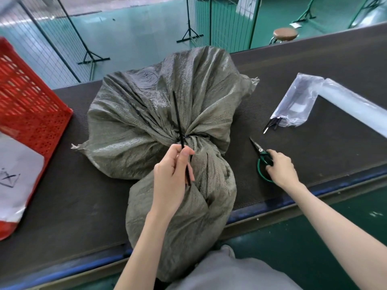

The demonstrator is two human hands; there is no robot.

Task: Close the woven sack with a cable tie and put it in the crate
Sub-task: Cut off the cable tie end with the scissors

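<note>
A grey-green woven sack lies on the dark work surface, its neck bunched and cinched by a black cable tie. The tie's long free tail sticks up and away over the sack. My left hand pinches the tie just below the cinched neck. My right hand rests on green-handled scissors that lie flat to the right of the sack, fingers curled around the handle. The red plastic crate stands at the left edge.
A clear plastic bag with several black cable ties poking out lies at the right. White paper hangs on the crate's near side. The floppy end of the sack hangs over the near table edge against my body. Wire fence panels and a stool stand beyond the table.
</note>
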